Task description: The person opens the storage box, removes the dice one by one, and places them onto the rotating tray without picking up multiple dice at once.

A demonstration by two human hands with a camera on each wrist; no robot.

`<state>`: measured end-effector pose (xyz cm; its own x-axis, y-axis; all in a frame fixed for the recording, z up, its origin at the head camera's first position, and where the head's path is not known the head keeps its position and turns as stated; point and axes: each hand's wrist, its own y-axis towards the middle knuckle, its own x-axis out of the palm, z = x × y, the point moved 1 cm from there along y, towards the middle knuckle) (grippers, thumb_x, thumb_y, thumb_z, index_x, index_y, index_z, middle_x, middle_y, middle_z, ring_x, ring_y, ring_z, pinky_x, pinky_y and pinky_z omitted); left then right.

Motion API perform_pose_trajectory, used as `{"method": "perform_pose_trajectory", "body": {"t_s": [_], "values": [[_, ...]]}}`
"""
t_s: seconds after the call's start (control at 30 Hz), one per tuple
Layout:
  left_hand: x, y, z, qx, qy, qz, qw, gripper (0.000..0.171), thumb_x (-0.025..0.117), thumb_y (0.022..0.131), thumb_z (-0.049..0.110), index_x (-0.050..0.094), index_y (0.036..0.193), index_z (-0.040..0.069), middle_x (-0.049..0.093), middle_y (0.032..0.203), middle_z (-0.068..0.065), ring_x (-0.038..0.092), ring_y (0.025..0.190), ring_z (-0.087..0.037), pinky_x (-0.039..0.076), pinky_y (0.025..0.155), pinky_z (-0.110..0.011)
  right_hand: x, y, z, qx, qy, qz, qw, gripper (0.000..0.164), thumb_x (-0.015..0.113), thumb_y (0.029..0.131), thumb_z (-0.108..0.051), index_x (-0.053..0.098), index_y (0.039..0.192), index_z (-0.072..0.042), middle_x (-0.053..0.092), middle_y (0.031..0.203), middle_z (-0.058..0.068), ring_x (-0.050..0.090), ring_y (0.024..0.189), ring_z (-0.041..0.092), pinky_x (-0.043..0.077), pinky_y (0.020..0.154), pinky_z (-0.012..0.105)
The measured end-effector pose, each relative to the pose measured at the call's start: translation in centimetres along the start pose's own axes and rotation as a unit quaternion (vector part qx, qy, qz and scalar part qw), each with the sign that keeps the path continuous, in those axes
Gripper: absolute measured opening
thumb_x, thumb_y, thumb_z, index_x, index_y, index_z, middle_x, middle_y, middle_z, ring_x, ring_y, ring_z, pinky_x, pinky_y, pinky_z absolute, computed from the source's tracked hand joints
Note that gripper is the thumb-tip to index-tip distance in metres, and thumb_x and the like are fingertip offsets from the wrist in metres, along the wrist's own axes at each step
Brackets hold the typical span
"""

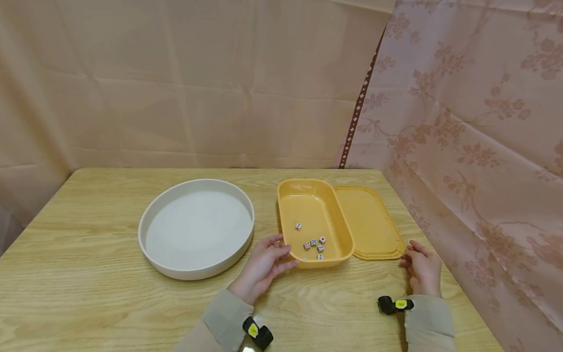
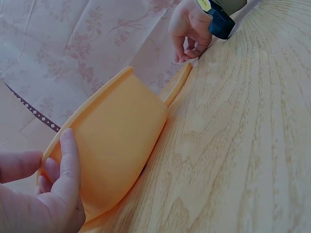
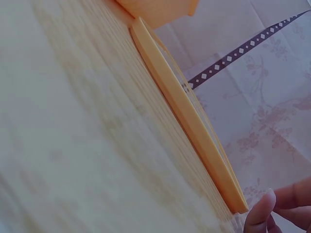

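My left hand (image 1: 263, 266) pinches the rim of a deep yellow plastic box (image 1: 314, 205) at its near left corner. In the left wrist view one finger (image 2: 71, 158) lies along the box's outer wall. Several small white dice (image 1: 313, 242) are inside, mostly toward the near end; the walls hide them from both wrist views. A flat yellow lid (image 1: 369, 220) lies on the table against the box's right side. Close to the lid's near right corner, my right hand (image 1: 423, 269) has loosely bent fingers and holds nothing.
Left of the box stands a large round white tray (image 1: 198, 230) with a low wall. Everything stands on a wood-grain table (image 1: 97, 298). A beige curtain (image 1: 211, 88) hangs behind, and a pink floral cloth (image 1: 479, 122) runs along the right edge.
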<state>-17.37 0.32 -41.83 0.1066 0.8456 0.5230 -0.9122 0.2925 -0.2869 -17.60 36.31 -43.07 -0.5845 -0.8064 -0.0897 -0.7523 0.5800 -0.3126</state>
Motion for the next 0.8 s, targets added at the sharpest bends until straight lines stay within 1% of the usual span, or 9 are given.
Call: {"method": "perform_pose_trajectory", "body": {"t_s": [0.13,0.23,0.33,0.43,0.47,0.5,0.57,0.63,0.8], "values": [[0.0,0.0,-0.1,0.000,-0.001,0.001,1.0000,0.053,0.054,0.097,-0.002,0.030,0.144,-0.010,0.052,0.104,-0.007,0.057,0.095,-0.016,0.060,0.084,-0.032,0.0,-0.1,-0.1,0.006,0.024,-0.003,1.000,0.051,0.050,0.099,-0.003,0.039,0.149,-0.001,0.055,0.088,-0.013,0.055,0.067,0.001,0.051,0.060,0.015],[0.0,0.0,0.0,0.001,0.000,0.003,1.0000,0.053,0.054,0.098,-0.001,0.030,0.144,-0.010,0.052,0.104,-0.007,0.057,0.094,-0.016,0.060,0.084,-0.032,0.1,-0.2,-0.2,0.015,0.056,0.006,0.998,0.047,0.055,0.098,-0.005,0.045,0.143,-0.004,0.058,0.085,-0.013,0.056,0.066,0.002,0.051,0.059,0.015],[0.0,0.0,0.0,0.008,0.007,0.007,0.9999,0.052,0.054,0.097,-0.001,0.031,0.143,-0.009,0.053,0.101,-0.005,0.058,0.091,-0.015,0.060,0.083,-0.031,0.3,-0.3,-0.4,0.016,0.083,0.012,0.996,0.034,0.058,0.096,-0.006,0.055,0.130,-0.009,0.059,0.085,-0.012,0.057,0.066,0.003,0.051,0.059,0.015],[0.0,-0.1,0.1,0.016,0.018,0.016,0.9996,0.051,0.055,0.096,-0.001,0.032,0.141,-0.008,0.052,0.099,-0.004,0.058,0.087,-0.014,0.059,0.080,-0.028,0.4,-0.3,-0.6,0.016,0.115,0.010,0.993,0.017,0.060,0.095,-0.006,0.064,0.110,-0.013,0.060,0.086,-0.009,0.057,0.065,0.005,0.051,0.058,0.016],[0.0,-0.1,0.1,0.019,0.023,0.019,0.9994,0.051,0.055,0.095,-0.001,0.033,0.140,-0.008,0.053,0.099,-0.004,0.058,0.086,-0.013,0.058,0.079,-0.027,0.4,-0.3,-0.6,0.016,0.124,0.006,0.992,0.014,0.059,0.096,-0.005,0.066,0.104,-0.014,0.059,0.087,-0.008,0.058,0.065,0.006,0.051,0.059,0.016],[-0.1,-0.1,0.1,0.020,0.027,0.023,0.9992,0.051,0.056,0.095,0.000,0.034,0.140,-0.008,0.053,0.099,-0.004,0.058,0.086,-0.013,0.057,0.078,-0.026,0.5,-0.3,-0.7,0.016,0.132,0.003,0.991,0.014,0.059,0.096,-0.005,0.067,0.099,-0.015,0.059,0.087,-0.008,0.058,0.064,0.006,0.051,0.058,0.016],[-0.1,-0.2,0.2,0.019,0.036,0.029,0.9987,0.050,0.056,0.095,0.001,0.035,0.141,-0.007,0.053,0.099,-0.005,0.056,0.085,-0.013,0.055,0.076,-0.024,0.5,-0.4,-0.9,0.020,0.146,-0.004,0.989,0.018,0.059,0.096,-0.004,0.068,0.089,-0.018,0.059,0.088,-0.007,0.058,0.064,0.007,0.051,0.058,0.016],[-0.2,-0.2,0.3,0.016,0.043,0.035,0.9983,0.049,0.056,0.096,0.003,0.037,0.140,-0.005,0.053,0.099,-0.005,0.055,0.085,-0.013,0.053,0.074,-0.022,0.5,-0.5,-1.2,0.024,0.155,-0.013,0.988,0.021,0.059,0.096,-0.004,0.069,0.085,-0.019,0.059,0.089,-0.007,0.058,0.063,0.007,0.051,0.058,0.017],[-0.2,-0.5,0.7,0.013,0.046,0.047,0.9977,0.046,0.056,0.096,0.005,0.041,0.139,-0.004,0.053,0.096,-0.003,0.052,0.082,-0.013,0.050,0.071,-0.021,0.9,-0.9,-2.1,0.023,0.186,-0.033,0.982,0.020,0.061,0.095,-0.002,0.070,0.086,-0.018,0.061,0.090,-0.005,0.060,0.064,0.009,0.052,0.059,0.018]]}}
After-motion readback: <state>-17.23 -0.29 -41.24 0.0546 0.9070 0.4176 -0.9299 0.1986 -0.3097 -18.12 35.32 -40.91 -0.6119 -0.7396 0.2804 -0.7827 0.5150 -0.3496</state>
